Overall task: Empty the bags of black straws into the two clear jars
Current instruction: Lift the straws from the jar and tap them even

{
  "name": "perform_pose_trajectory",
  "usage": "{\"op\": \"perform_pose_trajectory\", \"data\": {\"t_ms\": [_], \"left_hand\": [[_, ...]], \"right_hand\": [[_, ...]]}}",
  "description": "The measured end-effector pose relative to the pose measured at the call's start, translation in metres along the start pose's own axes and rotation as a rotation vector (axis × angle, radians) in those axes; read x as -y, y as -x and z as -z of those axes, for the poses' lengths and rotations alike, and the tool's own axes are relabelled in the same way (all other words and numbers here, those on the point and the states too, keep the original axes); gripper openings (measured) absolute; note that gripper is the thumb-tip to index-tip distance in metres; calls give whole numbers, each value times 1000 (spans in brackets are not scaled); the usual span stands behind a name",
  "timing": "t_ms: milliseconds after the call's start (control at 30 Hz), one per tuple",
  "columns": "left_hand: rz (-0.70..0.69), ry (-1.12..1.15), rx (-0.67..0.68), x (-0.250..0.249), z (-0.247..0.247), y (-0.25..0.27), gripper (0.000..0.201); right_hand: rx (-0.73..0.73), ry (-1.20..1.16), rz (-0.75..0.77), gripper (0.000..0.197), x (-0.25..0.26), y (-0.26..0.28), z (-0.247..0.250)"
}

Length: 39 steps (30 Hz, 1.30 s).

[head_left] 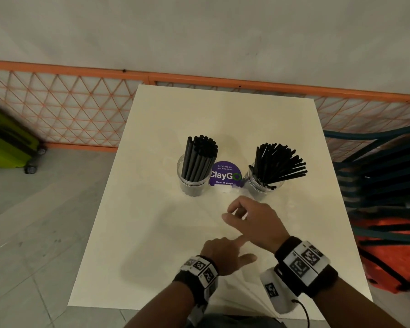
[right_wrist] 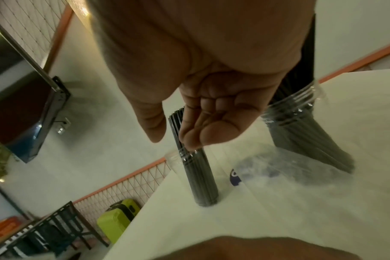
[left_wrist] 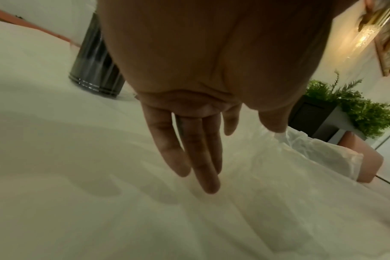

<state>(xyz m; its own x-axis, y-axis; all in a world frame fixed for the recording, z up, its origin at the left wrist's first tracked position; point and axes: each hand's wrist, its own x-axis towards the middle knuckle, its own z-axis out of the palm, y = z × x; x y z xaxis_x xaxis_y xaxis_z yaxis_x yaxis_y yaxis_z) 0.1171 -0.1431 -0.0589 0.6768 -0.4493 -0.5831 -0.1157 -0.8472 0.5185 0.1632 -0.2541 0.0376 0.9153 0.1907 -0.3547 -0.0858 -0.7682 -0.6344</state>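
Note:
Two clear jars stand mid-table. The left jar (head_left: 189,183) holds a tight bundle of thick black straws (head_left: 200,157). In the right jar (head_left: 260,188) thin black straws (head_left: 278,164) splay to the right. An empty clear plastic bag (right_wrist: 278,163) lies crumpled in front of the jars, and more clear plastic (left_wrist: 312,153) lies flat on the table near me. My left hand (head_left: 245,248) rests on the flat plastic with straight fingers (left_wrist: 203,158). My right hand (head_left: 232,214) hovers short of the right jar, fingers (right_wrist: 196,137) curled toward the palm, thumb apart, nothing seen in it.
A purple round sticker (head_left: 225,175) sits between the jars on the white table (head_left: 152,256). An orange mesh fence (head_left: 69,110) runs behind it. A green suitcase (head_left: 7,143) stands on the floor at left, stacked dark chairs (head_left: 376,174) at right.

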Motion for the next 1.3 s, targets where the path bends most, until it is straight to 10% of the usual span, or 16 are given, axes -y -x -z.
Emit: {"op": "perform_pose_trajectory", "data": {"t_ms": [133, 433, 700, 967, 1300], "left_hand": [[96, 71, -156, 10, 30, 10, 51], [262, 407, -976, 81, 152, 29, 64], [91, 353, -820, 85, 165, -26, 139], [100, -68, -863, 71, 151, -47, 73], [25, -190, -947, 75, 153, -51, 66]], "right_hand": [[-76, -91, 194, 15, 34, -15, 20], [-141, 0, 295, 25, 84, -51, 66], [-68, 230, 175, 72, 76, -101, 51], [12, 192, 96, 99, 76, -122, 21], [-145, 256, 151, 69, 66, -123, 2]]}}
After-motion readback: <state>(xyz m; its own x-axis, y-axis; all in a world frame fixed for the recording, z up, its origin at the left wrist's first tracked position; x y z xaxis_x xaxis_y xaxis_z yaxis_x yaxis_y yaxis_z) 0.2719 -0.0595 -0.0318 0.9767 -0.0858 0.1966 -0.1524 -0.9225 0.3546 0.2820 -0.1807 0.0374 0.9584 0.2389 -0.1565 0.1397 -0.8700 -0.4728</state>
